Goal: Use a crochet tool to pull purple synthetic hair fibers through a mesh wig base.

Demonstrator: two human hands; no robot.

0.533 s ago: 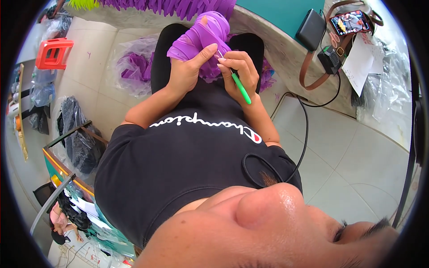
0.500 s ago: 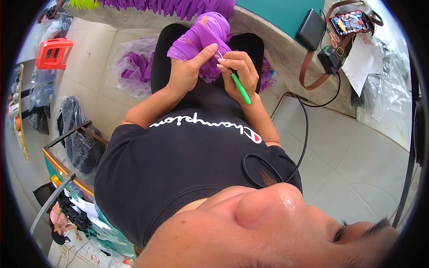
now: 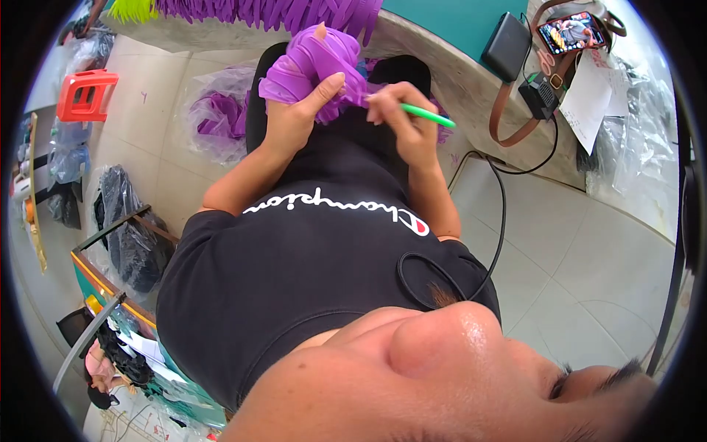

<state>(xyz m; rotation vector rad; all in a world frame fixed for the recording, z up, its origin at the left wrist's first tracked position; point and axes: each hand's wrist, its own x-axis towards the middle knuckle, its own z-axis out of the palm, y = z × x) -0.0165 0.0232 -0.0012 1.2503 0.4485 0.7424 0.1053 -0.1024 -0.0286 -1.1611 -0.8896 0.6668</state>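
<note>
My left hand [image 3: 296,116] grips a purple bundle [image 3: 309,62] of folded, fringed material over my lap, the thumb pressed on its right side. My right hand [image 3: 401,118] holds a thin green stick-like tool [image 3: 427,115] that points out to the right, its near end hidden in my fingers close to the bundle's edge. Both hands sit close together above my black trousers.
More purple fringed pieces [image 3: 294,11] hang along a low ledge at the top. A clear bag [image 3: 217,114] of purple pieces lies on the floor to the left. A phone [image 3: 571,31], a dark box [image 3: 507,46], a charger with cable [image 3: 541,96] and papers [image 3: 593,99] rest at the right. A red stool [image 3: 85,92] stands far left.
The green tool has swung from pointing down toward me to pointing out to the right. My right hand has shifted slightly right of the bundle. The left hand keeps its grip.
</note>
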